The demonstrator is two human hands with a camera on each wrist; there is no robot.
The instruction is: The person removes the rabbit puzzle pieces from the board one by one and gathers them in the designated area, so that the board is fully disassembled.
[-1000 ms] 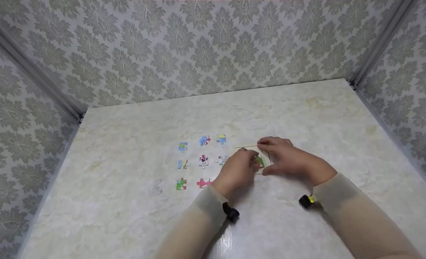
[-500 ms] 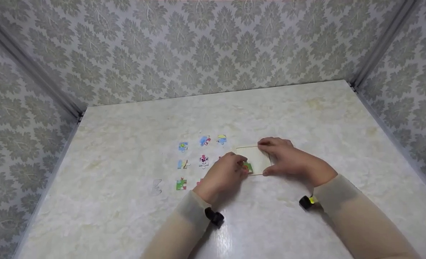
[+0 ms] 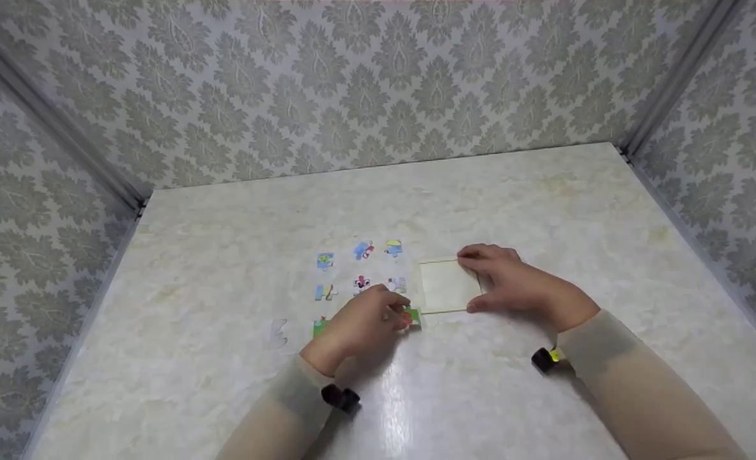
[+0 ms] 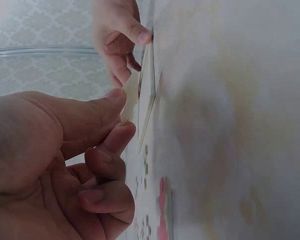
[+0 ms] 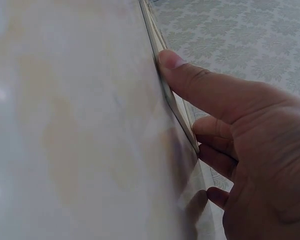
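My left hand (image 3: 360,327) pinches a green and red jigsaw piece (image 3: 415,318) between thumb and fingers, low over the table just left of the puzzle tray. In the left wrist view the pale back of that jigsaw piece (image 4: 132,97) shows beyond the thumb tip. My right hand (image 3: 515,284) grips the right side of the square pale wooden puzzle tray (image 3: 448,287), thumb at its near edge and fingers at the far corner. The tray's bare bottom shows, with a thin raised rim. In the right wrist view the thumb presses on the tray edge (image 5: 176,107).
Loose jigsaw pieces lie in rows left of the tray, among them a yellow and blue piece (image 3: 393,247) and a blue piece (image 3: 325,260). A clear, jagged-edged scrap (image 3: 278,332) lies farther left. Patterned walls (image 3: 378,83) enclose the table.
My left hand has carried the green and red jigsaw piece out of the tray, leftward and nearer to me, and now covers some loose pieces. The right hand and tray stay put.
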